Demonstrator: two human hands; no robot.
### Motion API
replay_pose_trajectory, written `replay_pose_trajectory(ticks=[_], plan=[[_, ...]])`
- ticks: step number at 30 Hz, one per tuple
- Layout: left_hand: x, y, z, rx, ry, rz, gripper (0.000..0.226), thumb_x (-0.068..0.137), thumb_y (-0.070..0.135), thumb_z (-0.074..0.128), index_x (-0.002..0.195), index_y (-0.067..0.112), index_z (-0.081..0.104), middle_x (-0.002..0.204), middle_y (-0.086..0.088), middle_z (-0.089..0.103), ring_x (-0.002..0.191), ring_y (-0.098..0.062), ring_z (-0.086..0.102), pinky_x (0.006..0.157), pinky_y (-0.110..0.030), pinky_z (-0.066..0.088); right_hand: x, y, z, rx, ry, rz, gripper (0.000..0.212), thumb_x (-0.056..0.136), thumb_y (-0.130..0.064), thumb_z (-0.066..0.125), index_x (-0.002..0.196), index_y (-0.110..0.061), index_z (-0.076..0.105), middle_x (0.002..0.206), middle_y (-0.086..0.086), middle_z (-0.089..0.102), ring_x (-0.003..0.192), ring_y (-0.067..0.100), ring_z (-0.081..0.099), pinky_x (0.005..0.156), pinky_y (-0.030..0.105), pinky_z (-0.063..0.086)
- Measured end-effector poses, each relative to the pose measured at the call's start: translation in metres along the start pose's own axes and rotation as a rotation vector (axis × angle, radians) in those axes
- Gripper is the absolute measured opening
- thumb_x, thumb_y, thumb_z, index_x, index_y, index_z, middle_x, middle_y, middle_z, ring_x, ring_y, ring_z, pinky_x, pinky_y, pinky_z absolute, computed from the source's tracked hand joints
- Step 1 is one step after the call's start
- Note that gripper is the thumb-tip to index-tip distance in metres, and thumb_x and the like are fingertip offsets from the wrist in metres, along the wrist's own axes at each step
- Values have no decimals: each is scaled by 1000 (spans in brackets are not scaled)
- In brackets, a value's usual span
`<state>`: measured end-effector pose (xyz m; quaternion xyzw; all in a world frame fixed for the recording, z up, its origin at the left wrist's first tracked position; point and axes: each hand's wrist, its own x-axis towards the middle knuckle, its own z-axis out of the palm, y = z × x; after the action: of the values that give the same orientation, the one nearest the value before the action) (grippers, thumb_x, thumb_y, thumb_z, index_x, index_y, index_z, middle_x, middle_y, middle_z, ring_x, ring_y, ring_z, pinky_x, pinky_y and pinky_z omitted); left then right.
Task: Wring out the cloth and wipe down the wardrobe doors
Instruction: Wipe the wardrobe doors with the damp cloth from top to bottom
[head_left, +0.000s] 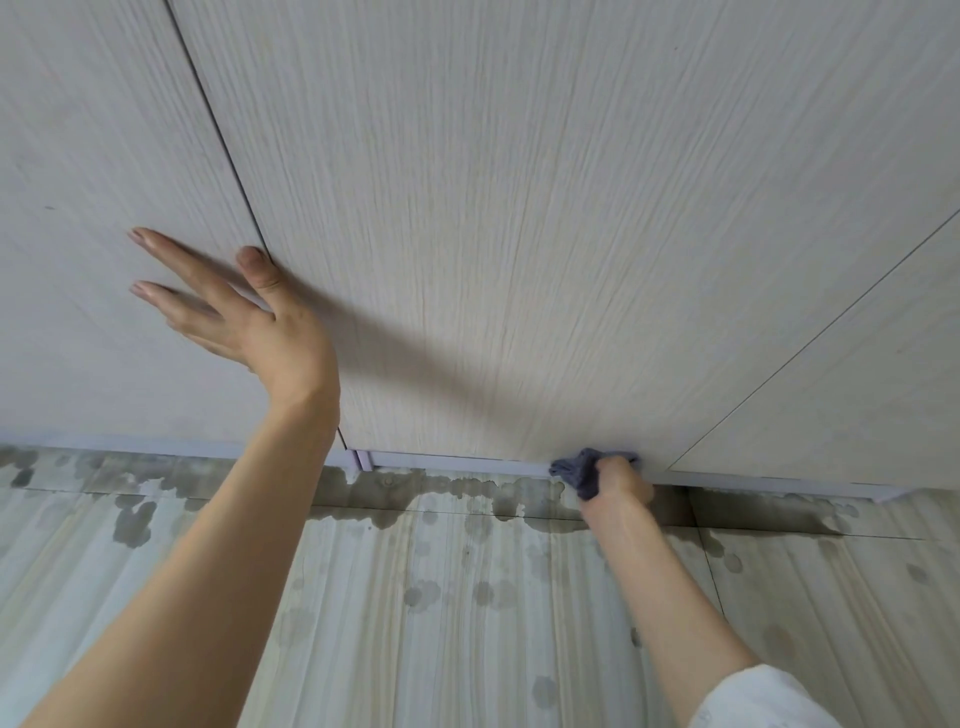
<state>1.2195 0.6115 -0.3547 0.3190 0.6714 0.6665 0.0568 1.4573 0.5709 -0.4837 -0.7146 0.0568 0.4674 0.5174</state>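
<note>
Pale wood-grain wardrobe doors (519, 208) fill the upper view, split by dark vertical gaps. My left hand (249, 317) rests flat on the doors beside the left gap, fingers straight and spread. Low down, my right hand (618, 480) grips a bunched grey-blue cloth (579, 470) and presses it against the bottom edge of the middle door, just above the floor.
A light plinth strip (441, 461) runs under the doors. The wood-look tiled floor (415, 623) below carries dark wet patches and drips, thickest along the wardrobe's base. A white sleeve (769, 701) covers my right upper arm.
</note>
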Motion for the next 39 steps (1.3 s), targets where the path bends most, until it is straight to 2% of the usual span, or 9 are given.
replay_pose_trajectory(ticks=[5,13,22,25,28,31,33,36,39], plan=[[1,0,-2,-52,-54,-5,62,100,39,25,151,12,1,158,-9,-8,145,-27,-12,116,-45,-6,-16,50,56,107,-144,133,23,84,10,47,102,-4,50,104,13,59,99,30,59,93,47,48],[2,-3,-3,-66,-77,-23,63,100,41,27,151,14,0,157,-11,-11,144,-26,-14,116,-48,-5,-49,68,96,66,-286,352,43,91,9,35,133,1,41,134,20,46,122,35,47,98,42,43],[4,-8,-5,-113,-111,-68,68,95,51,27,151,25,-3,157,-10,-16,144,-23,-17,116,-51,-1,-107,84,125,186,-444,552,35,93,13,30,125,11,45,133,22,47,126,38,44,91,38,45],[4,-9,-4,-116,-113,-77,69,94,53,27,150,27,-3,157,-10,-16,144,-24,-17,116,-52,-1,-115,88,135,230,-456,574,33,93,14,26,113,11,52,133,21,48,130,34,41,108,36,35],[3,-7,-5,-118,-114,-74,68,96,50,27,151,25,-2,157,-10,-17,144,-23,-18,116,-51,-3,-122,83,139,216,-451,561,46,91,15,23,130,9,46,144,21,38,135,33,33,111,38,31],[3,-6,-7,-109,-120,-92,66,97,49,29,151,26,-2,156,-10,-18,144,-24,-18,116,-51,-3,-133,67,133,290,-526,605,40,90,14,21,109,13,57,147,20,30,140,31,21,105,38,38],[3,-7,-9,-115,-136,-121,67,95,52,31,150,31,-2,156,-9,-19,144,-24,-16,116,-52,-1,-138,57,124,343,-636,644,39,91,14,22,83,11,60,132,22,51,132,25,41,98,32,44],[3,-7,-14,-127,-165,-160,65,96,50,35,149,38,-1,156,-5,-19,145,-23,-11,117,-50,3,-140,41,106,416,-757,645,53,94,12,22,58,17,60,69,30,63,104,29,60,113,34,24],[1,-7,-20,-128,-176,-120,63,98,47,37,149,36,2,157,-5,-15,145,-19,-9,118,-45,3,-139,28,85,534,-808,629,25,91,10,36,93,14,60,103,32,62,117,38,52,107,42,36]])
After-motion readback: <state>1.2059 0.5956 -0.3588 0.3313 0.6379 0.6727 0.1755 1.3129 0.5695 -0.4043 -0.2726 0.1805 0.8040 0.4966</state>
